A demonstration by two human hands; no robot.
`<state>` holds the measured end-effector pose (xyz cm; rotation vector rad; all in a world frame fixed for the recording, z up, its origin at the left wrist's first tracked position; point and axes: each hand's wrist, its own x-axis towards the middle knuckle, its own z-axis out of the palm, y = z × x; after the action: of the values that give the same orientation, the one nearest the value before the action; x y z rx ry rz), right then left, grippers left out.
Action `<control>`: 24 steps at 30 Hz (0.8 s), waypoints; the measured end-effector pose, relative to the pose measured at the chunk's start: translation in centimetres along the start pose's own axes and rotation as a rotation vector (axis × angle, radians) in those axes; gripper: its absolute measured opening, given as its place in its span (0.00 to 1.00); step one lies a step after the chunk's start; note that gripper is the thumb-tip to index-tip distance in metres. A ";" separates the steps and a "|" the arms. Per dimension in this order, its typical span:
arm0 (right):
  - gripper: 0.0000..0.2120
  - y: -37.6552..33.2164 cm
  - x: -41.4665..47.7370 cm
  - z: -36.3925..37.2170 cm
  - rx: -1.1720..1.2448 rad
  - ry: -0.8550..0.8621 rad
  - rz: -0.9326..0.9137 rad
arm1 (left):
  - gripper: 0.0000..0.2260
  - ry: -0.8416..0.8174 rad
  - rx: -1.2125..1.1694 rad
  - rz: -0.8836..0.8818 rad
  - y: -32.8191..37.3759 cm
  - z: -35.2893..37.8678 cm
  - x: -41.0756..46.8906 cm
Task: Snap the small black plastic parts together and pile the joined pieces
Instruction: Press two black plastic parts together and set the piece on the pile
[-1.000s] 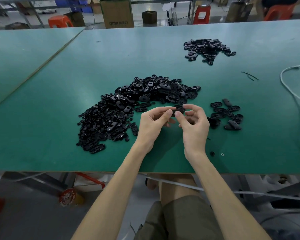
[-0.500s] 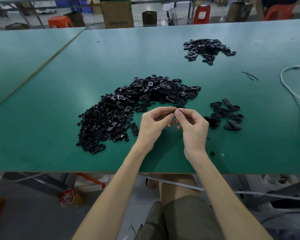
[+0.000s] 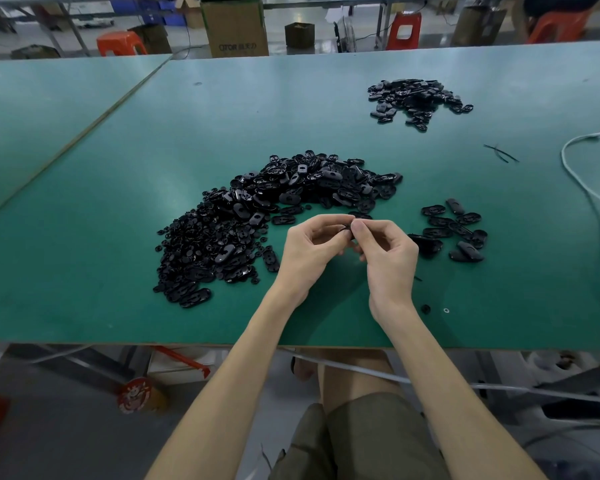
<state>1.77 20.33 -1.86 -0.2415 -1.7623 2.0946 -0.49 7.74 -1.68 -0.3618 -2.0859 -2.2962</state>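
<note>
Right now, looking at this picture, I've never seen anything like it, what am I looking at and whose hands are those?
No machine here: a person wears a camera on the head, so the view looks down on their own bare arms. The left hand and right hand meet above a green table, pinching a small black plastic part, mostly hidden. Left of them lies a large heap of black plastic pieces; right of them a small group of black oval pieces; farther back, another black pile. A white cable curls at the right.
</note>
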 end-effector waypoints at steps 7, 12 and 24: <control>0.02 0.2 0.0 0.0 -0.049 -0.014 0.017 | 0.09 0.029 0.040 0.001 -0.1 0.1 0.0; 0.03 0.3 0.0 0.0 -0.092 -0.026 0.016 | 0.10 0.055 0.085 -0.008 -0.2 0.1 0.1; 0.03 0.1 0.0 0.1 -0.068 0.008 0.022 | 0.07 0.030 -0.009 -0.016 -0.1 -0.3 0.0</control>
<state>1.75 20.24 -1.93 -0.2890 -1.8365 2.0486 -0.54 7.42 -1.84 -0.3098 -2.0732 -2.3062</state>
